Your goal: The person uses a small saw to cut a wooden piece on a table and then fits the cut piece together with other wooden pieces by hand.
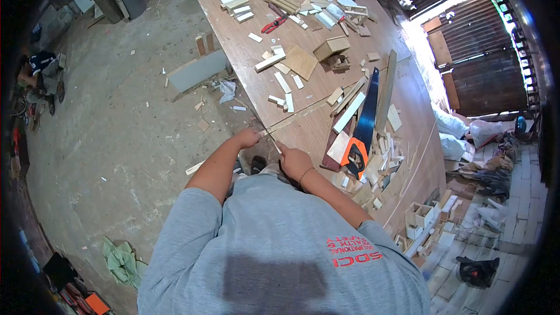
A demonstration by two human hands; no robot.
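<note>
**Both hands at the counter edge**

The left hand (248, 137) has its fingers closed on the near end of a thin wooden strip (294, 118). The strip lies along the edge of the counter (233, 35). Just beside it, the right hand (294, 163) grips a slim tool (277, 147), too small to identify, pointed at the strip. A saw (363, 131) lies right of the hands among offcuts (286, 84). Red pliers (273, 24) sit farther up.

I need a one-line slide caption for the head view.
Left hand and right hand meet at a thin wooden strip on the table edge, near a handsaw and offcuts.
</note>
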